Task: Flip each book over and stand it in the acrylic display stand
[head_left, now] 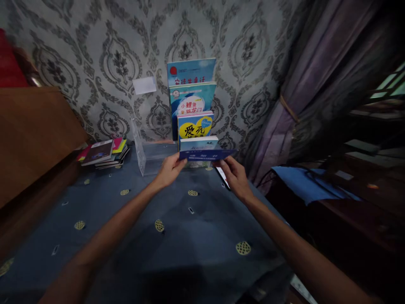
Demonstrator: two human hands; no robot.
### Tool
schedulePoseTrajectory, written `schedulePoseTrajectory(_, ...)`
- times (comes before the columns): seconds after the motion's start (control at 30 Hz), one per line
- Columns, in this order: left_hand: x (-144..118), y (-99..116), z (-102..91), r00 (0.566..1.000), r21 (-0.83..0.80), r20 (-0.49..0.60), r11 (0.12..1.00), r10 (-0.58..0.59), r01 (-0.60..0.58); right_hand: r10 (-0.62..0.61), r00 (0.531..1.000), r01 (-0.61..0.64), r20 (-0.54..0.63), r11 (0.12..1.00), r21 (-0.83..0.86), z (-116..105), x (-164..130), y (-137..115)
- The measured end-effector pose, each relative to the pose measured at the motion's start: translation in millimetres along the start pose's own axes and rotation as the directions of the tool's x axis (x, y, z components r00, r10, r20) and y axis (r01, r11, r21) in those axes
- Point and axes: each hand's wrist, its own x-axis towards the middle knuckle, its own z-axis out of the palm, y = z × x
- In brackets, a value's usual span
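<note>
Both hands, left hand (169, 170) and right hand (236, 177), each pinching flat, glossy dark-blue book (207, 154).

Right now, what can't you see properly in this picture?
- Dark blue book held by left hand and right hand: head view, cover lettering blurred.
- Upright books: each hides the lower cover behind it.
- Stack of books: titles too small.
- Room at right: too dark.
</note>
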Motion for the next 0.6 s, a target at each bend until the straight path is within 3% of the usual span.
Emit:
schedulePoseTrajectory(0.17,32,-14,-0.7,0.996,0.042,-0.059,0.997,0.069,-0.067,-0.126,0.991,0.126,-0.049,0.992,0.002,6,38,22)
schedulePoseTrajectory(0.33,44,-36,7.2,0.999,0.125,-0.048,0.992,0.023,-0.017,-0.093,0.995,0.093,-0.035,0.996,0.004,8,53,50)
schedulePoseTrajectory(0.6,49,-67,13.1,0.998,0.115,-0.043,0.992,-0.049,0.054,-0.044,0.999,0.045,0.007,0.997,-0.058,11,56,78)
